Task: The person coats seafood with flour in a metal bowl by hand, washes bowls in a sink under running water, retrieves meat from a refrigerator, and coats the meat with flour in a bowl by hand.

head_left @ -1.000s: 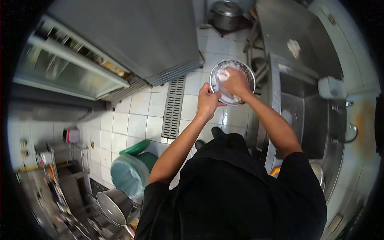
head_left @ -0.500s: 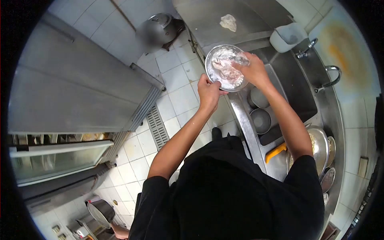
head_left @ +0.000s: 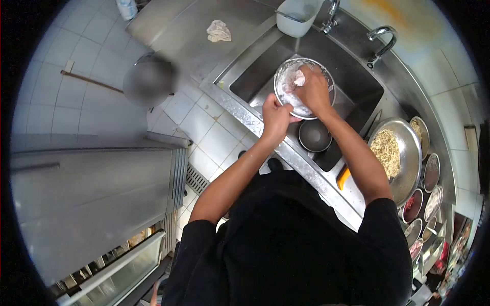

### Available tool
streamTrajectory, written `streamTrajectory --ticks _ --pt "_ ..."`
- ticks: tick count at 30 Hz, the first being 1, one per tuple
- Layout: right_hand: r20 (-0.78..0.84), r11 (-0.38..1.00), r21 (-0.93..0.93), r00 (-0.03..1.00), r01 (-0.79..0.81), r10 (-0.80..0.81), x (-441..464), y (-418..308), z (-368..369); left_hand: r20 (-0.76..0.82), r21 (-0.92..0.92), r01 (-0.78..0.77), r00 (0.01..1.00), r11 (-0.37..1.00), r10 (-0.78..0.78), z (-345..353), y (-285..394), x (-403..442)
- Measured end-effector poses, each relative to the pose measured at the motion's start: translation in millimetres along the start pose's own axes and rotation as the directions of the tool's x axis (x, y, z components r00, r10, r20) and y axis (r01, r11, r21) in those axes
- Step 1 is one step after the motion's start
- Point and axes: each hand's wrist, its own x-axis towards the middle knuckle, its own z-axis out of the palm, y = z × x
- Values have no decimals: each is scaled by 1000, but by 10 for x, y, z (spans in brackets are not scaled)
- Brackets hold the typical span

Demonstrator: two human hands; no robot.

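Observation:
A round metal bowl point(head_left: 284, 100), its inside smeared with white powder or paste, is tilted over the sink. My left hand point(head_left: 276, 117) is closed on its near left rim, thumb on the edge. Inside the bowl, my right hand point(head_left: 312, 92) has its fingers curled down around a white-coated, slightly pinkish lump point(head_left: 299, 78); the fingertips are mostly hidden, and I cannot tell what the lump is. Below the bowl, a dark round pan point(head_left: 315, 135) sits in the sink.
The steel sink point(head_left: 255, 81) has a white container point(head_left: 296, 20) and taps point(head_left: 380, 43) behind it. A crumpled cloth point(head_left: 218, 31) lies on the counter. To the right are an orange handle point(head_left: 343, 178), a large bowl of pale shreds point(head_left: 386, 153) and several small bowls. A steel cabinet point(head_left: 97, 204) stands left.
My view has turned, and the bowl has moved from the sink's front edge to over its basin. My right hand reaches deeper inside, and less of the white-coated mass shows.

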Motion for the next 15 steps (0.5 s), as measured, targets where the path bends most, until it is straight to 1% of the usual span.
streamTrajectory --ticks 1,2,3,5,6,7,8,9,10,11,12,13,14,15 --pt "-49 971 -216 992 103 -116 -18 -48 -69 27 -54 23 999 998 -21 32 21 39" --pt "-32 950 -295 993 97 -112 9 -18 -33 46 -52 35 998 998 -33 51 50 86" --pt "-45 947 -309 994 82 -101 32 57 -30 67 -56 43 997 998 -39 48 46 156" --pt "82 980 -37 977 198 -195 106 210 -121 84 -66 -17 996 998 22 16 64 322" --pt "102 985 163 992 51 -68 146 177 -192 106 -88 -10 994 996 19 19 139 313" --pt "87 988 147 995 38 -52 125 123 -179 131 -93 1 991 996 11 -13 172 307" --pt "20 987 49 988 -155 154 81 67 -142 180 -22 12 984 1000 -8 -26 212 314" --pt "-70 936 -33 935 -352 349 51 25 -114 232 50 18 972 999 -29 -28 243 324" --pt "-133 950 2 942 -311 309 14 55 0 310 111 9 950 994 -43 -36 245 314" --pt "-155 946 54 934 -319 323 -55 89 91 341 99 43 937 994 -74 -42 240 290" --pt "-67 925 68 924 -373 377 -107 106 180 347 133 78 930 988 -120 -104 202 298" --pt "-20 894 83 896 -441 444 -158 104 157 394 174 107 904 979 -169 -115 191 362" --pt "-51 885 85 885 -458 463 -190 132 144 426 182 109 887 977 -179 -137 150 418" --pt "-143 911 -55 907 -408 397 -231 133 141 447 203 153 864 967 -230 -171 123 463"
